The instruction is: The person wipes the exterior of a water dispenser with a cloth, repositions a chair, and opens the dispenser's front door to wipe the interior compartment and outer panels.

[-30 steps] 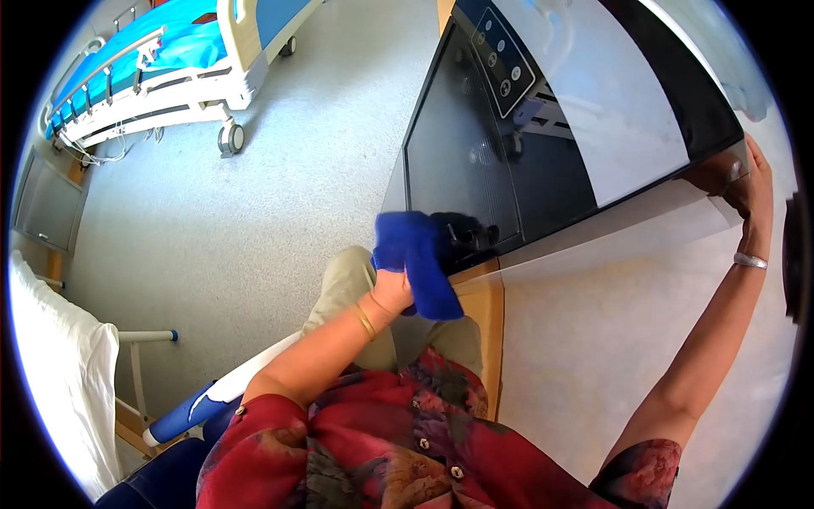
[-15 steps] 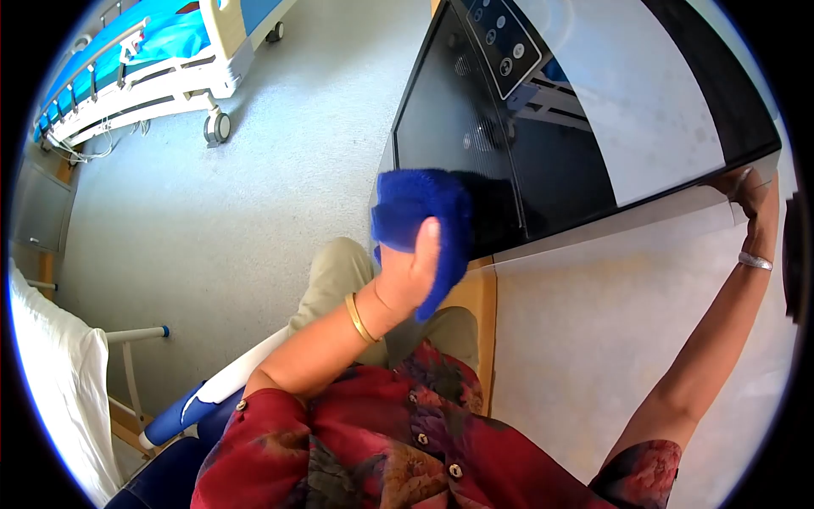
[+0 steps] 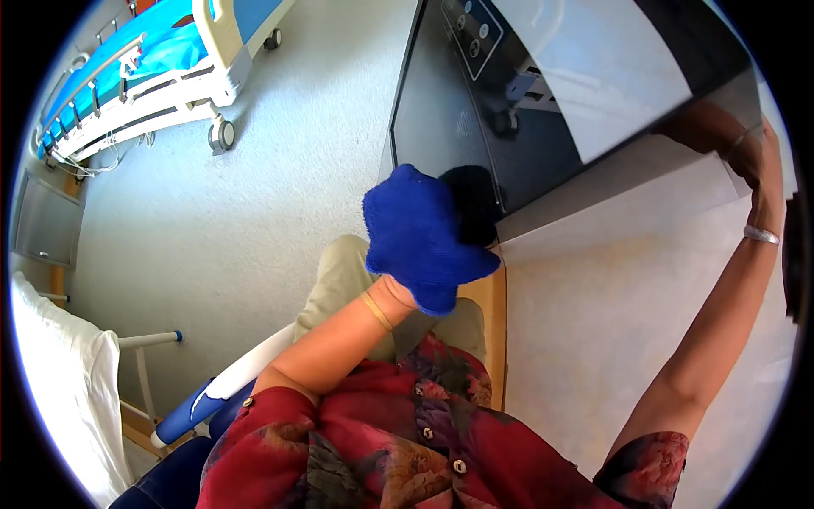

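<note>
My left hand is wrapped in a blue cloth (image 3: 420, 237) that covers its fingers; only the wrist (image 3: 395, 293) with a gold bangle shows below. The cloth is at the near lower corner of a glossy black appliance (image 3: 449, 127), where a dark reflection of it appears. Round buttons sit on the appliance's control panel (image 3: 475, 38). At the far right, my right hand (image 3: 759, 157), with a silver bracelet at the wrist, lies against the appliance's shiny side. Its fingers are mostly out of sight, and its reflection shows in that side.
A wheeled hospital bed (image 3: 161, 76) with blue bedding stands at the upper left. White fabric (image 3: 68, 373) hangs at the left near a white tube frame (image 3: 151, 339). A wooden edge (image 3: 496, 339) and a pale surface (image 3: 610, 322) lie below the appliance.
The cloth has turned, now covering the thumb and fingers that showed before. The appliance appears shifted slightly left and up in view, and my right hand sits a little higher along its side.
</note>
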Available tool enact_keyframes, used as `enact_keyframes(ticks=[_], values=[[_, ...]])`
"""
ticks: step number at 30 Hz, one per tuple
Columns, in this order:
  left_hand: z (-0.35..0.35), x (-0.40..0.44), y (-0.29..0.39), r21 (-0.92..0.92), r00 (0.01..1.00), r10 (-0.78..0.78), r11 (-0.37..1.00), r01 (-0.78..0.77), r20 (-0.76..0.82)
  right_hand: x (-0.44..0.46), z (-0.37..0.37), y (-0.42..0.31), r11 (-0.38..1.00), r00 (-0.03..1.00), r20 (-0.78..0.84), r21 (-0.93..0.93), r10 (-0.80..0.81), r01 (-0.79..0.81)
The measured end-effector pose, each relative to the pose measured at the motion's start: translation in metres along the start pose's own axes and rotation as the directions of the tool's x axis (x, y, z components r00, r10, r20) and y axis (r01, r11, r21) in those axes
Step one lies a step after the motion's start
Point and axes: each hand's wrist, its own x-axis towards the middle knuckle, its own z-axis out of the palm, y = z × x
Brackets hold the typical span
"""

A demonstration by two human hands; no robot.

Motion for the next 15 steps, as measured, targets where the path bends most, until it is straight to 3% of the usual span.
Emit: enact_keyframes(ticks=[4,8,12,14,15], values=[[-0.005,-0.031,-0.027,-0.061,0.987,-0.152,0.986,0.155,0.054,0.001,0.004,-0.001,0.999,0.999,-0.045,-0.042,-0.010,0.008],[-0.015,-0.070,-0.042,-0.126,0.935,-0.335,0.929,0.348,0.114,0.015,-0.005,0.018,0.998,0.998,0.025,-0.015,-0.057,0.058],[-0.015,-0.073,-0.017,-0.032,0.948,-0.311,0.949,0.314,0.069,0.013,-0.004,0.018,0.997,0.997,0.015,-0.010,-0.073,0.073],[-0.015,-0.041,-0.004,0.187,0.998,-0.059,0.980,0.060,-0.011,0.010,-0.002,0.011,0.997,1.000,-0.003,-0.076,-0.030,0.029],[-0.018,-0.029,-0.003,0.181,0.998,-0.066,0.981,0.067,-0.014,0.008,-0.002,0.009,0.996,1.000,0.002,-0.084,-0.028,0.028]])
